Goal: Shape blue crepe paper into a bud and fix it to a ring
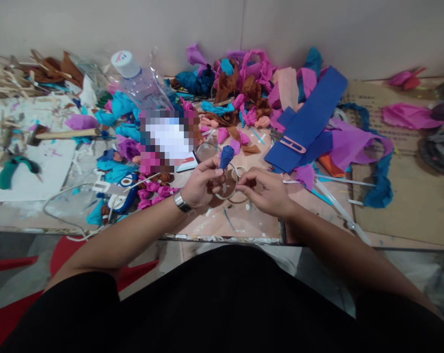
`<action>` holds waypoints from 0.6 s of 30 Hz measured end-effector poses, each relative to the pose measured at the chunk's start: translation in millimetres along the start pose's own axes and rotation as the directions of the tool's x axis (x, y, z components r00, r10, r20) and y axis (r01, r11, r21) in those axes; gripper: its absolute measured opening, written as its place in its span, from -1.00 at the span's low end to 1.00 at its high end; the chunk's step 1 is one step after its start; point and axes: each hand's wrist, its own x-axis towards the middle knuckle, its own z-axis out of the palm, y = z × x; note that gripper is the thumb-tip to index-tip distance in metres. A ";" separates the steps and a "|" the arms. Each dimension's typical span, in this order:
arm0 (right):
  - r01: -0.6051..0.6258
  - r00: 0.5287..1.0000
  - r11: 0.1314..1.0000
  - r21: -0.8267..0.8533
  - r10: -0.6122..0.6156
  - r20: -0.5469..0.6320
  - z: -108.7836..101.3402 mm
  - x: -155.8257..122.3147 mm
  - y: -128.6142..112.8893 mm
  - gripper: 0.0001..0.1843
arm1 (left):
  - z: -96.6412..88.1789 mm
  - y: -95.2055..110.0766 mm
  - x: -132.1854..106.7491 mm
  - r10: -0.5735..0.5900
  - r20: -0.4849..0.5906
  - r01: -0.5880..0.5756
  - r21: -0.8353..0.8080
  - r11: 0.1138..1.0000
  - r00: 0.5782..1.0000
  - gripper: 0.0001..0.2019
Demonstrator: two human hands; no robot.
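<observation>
Above the middle of the table, my left hand (pixel 201 184) is closed around the base of a dark blue crepe paper bud (pixel 227 156), which points upward. A thin pale loop (pixel 225 197) curves from beneath the bud toward my right hand (pixel 264 191). The thumb and forefinger of that hand are pinched at the loop's right side; their exact hold is small and partly hidden. Under the hands, a round ring, perhaps a tape roll (pixel 240 200), lies on the table. Another clear roll (pixel 207 151) is just behind my left hand.
Pink, blue and brown paper buds (pixel 159 189) crowd the left. Behind them stand a plastic bottle (pixel 143 86) and a blurred-out phone (pixel 170 139). Snips (pixel 290 142) rest on blue crepe paper (pixel 317 110). Green-handled pliers (pixel 13 171) and a glue gun (pixel 122 193) lie left; cardboard (pixel 409 196) lies right.
</observation>
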 end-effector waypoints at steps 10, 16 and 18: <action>0.006 1.000 1.000 0.003 -0.006 0.009 -0.9 1.4 -0.5 -0.92 | 0.1 1.2 0.5 -0.013 0.019 0.013 -0.015 1.000 1.000 -0.60; -0.005 1.000 1.000 -0.002 0.005 0.004 -0.3 1.2 -1.1 -0.91 | 1.3 2.6 0.0 -0.022 0.028 0.022 -0.007 1.000 0.999 -0.60; -0.012 1.000 1.000 0.001 0.012 0.001 -0.3 1.1 -0.9 -0.90 | 1.0 2.6 0.0 -0.019 0.029 0.019 -0.006 1.000 0.999 -0.60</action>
